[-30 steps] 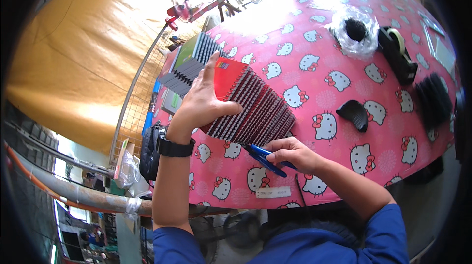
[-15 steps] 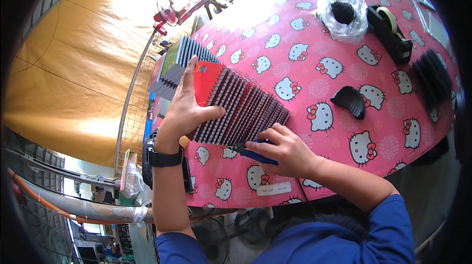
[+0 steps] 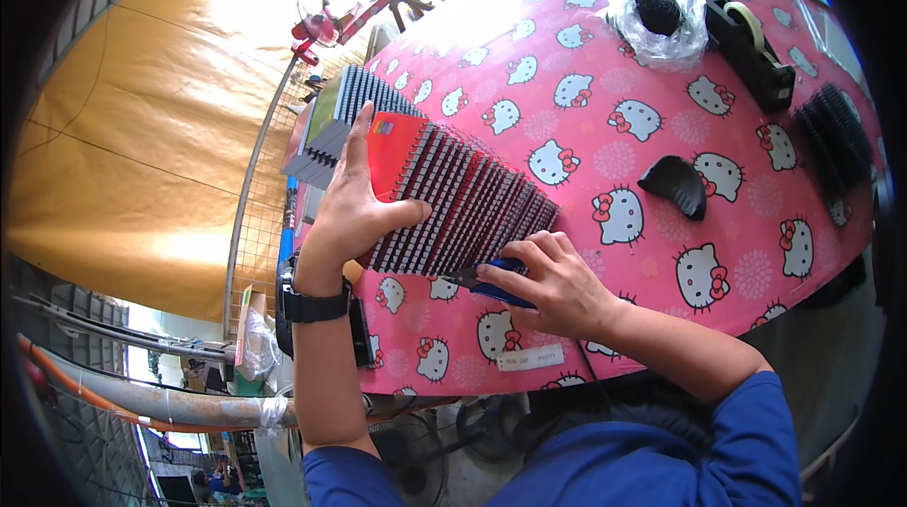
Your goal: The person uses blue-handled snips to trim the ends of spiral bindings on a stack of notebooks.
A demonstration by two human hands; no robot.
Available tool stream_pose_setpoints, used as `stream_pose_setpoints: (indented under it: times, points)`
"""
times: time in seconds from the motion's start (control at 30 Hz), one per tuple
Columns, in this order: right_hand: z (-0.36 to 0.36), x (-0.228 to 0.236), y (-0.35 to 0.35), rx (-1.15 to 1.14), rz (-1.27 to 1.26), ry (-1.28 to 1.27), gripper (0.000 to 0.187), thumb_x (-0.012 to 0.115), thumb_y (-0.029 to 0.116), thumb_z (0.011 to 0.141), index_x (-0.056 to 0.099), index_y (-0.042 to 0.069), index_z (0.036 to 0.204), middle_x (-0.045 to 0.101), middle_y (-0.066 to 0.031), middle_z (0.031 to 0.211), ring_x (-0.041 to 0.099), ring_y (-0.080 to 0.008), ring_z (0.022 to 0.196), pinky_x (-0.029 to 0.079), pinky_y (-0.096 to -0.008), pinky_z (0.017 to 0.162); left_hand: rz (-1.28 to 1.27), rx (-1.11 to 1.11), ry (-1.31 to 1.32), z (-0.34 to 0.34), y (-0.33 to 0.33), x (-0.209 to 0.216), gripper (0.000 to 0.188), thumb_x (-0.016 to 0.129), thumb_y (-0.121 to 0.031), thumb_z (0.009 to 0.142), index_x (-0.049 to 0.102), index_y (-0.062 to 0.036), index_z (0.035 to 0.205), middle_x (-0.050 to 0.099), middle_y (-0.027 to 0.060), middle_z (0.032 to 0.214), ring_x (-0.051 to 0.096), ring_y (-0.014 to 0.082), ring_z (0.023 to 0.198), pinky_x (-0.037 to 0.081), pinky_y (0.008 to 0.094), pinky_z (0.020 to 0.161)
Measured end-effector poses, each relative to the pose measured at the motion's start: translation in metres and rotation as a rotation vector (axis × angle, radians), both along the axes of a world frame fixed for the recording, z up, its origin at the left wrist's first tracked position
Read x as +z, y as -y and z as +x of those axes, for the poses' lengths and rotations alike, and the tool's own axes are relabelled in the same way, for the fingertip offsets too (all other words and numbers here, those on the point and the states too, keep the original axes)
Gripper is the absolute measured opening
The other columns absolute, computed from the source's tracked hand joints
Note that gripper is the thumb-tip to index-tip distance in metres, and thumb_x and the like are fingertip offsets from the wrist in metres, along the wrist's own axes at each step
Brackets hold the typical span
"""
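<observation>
"Head view: where is the red notebook stack (image 3: 463, 205)?"
"Centre-left of frame. Left hand (image 3: 351, 222) spreads wide against it; right hand (image 3: 557, 286) grips blue-handled pliers (image 3: 501, 295)."
"Handling?"
"Likely heavy; coils (image 3: 444, 176) probably bend. Hold by covers (image 3: 389, 155)."

The stacked, rectangular spiral-bound paper notebooks (image 3: 458, 200) have a smooth, glossy red cover (image 3: 389, 157). The pink cartoon-printed table covering (image 3: 661, 252) looks like shiny plastic.
</observation>
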State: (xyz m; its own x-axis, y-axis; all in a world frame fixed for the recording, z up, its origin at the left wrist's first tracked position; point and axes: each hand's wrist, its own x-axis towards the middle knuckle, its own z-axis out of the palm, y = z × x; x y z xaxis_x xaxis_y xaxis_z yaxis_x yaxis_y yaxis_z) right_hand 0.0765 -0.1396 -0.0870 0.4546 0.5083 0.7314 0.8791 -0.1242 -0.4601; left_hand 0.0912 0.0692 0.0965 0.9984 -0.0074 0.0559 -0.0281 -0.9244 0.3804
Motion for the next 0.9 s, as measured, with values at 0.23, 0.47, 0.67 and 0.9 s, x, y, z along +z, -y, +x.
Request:
stream_pose_setpoints:
  times: [0.23,0.47,0.67,0.9]
  points:
    - [-0.007,0.004,0.0,0.545,0.108,-1.003,0.046,0.072,0.016,0.075,0.061,0.007,0.118,0.059,-0.0081,0.098,0.057,-0.0157,0.09,0.047,-0.0324,0.076,-0.04,0.044,-0.019,0.0,0.0,-0.002,0.12,0.078,-0.034,0.054,0.01,-0.0097,0.15,0.026,0.0267,0.148,0.026,0.0403,0.137,0.025,0.0425,0.112]
    - [-0.006,0.001,0.004,0.002,-0.036,-0.122,0.049,0.073,0.017,0.07,0.061,0.012,0.117,0.056,-0.0061,0.101,0.054,-0.0208,0.094,0.044,-0.0368,0.078,-0.011,0.042,0.0,-0.001,0.0,0.001,0.119,0.078,-0.034,0.054,0.011,-0.0095,0.15,0.028,0.0264,0.146,0.029,0.0403,0.136,0.025,0.0427,0.111]
    - [0.005,-0.008,0.004,0.647,0.129,-1.184,0.036,0.07,0.018,0.077,0.064,0.005,0.111,0.06,-0.0042,0.095,0.056,-0.0137,0.088,0.045,-0.0295,0.076,-0.026,0.027,0.008,0.001,-0.001,-0.001,0.119,0.078,-0.034,0.054,0.011,-0.0095,0.15,0.028,0.0262,0.147,0.028,0.0402,0.136,0.025,0.0425,0.111]
    - [-0.001,-0.002,0.007,0.038,-0.044,-0.139,0.047,0.072,0.017,0.071,0.062,0.01,0.117,0.058,-0.0083,0.104,0.055,-0.0251,0.092,0.047,-0.0365,0.078,-0.028,0.022,0.021,0.001,-0.004,-0.001,0.119,0.078,-0.034,0.054,0.011,-0.0094,0.15,0.027,0.0264,0.147,0.025,0.0415,0.137,0.023,0.0431,0.112]
